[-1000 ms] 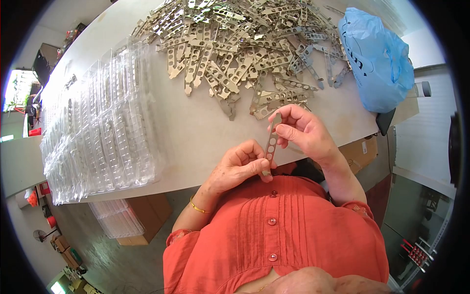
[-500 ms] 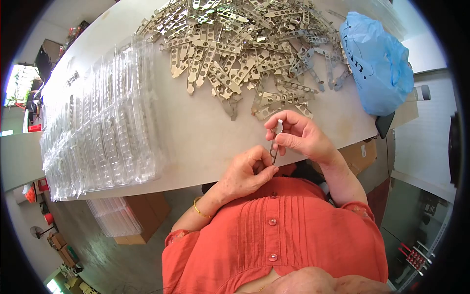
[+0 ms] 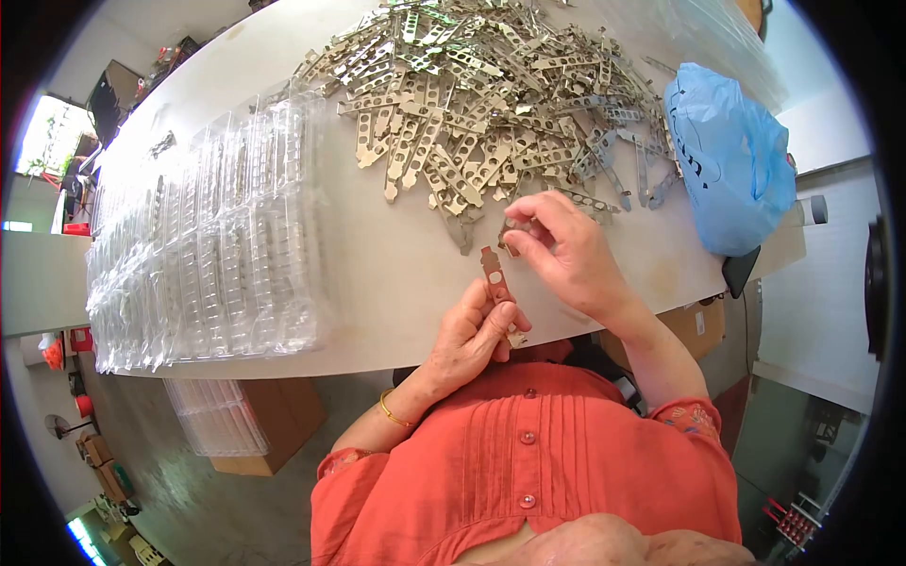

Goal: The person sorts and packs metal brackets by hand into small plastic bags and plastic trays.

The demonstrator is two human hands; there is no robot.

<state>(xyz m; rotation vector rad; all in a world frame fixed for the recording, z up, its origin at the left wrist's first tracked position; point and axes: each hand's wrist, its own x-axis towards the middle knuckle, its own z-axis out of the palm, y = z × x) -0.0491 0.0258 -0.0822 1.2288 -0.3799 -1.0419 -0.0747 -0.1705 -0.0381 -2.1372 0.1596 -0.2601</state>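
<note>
My left hand [image 3: 469, 332] is closed, with the thumb pressing on a perforated metal bracket [image 3: 495, 275]. The bracket points up and away from me, and its near end is partly covered by my fingers. At the near edge of a heap of similar metal brackets [image 3: 472, 113], my right hand [image 3: 573, 257] has thumb and fingers pinched on another metal bracket [image 3: 511, 238]. Most of that second piece is hidden by the fingers.
On the left of the white table [image 3: 396, 292] lie stacked clear plastic trays [image 3: 208, 245]. A blue plastic bag [image 3: 727, 160] rests at the right, beside a dark flat object [image 3: 742, 274]. Below the table stands a cardboard box [image 3: 288, 420].
My right hand has let go of the bracket both hands were at and moved away from me to the heap. My left hand now holds that bracket alone. The view has shifted slightly.
</note>
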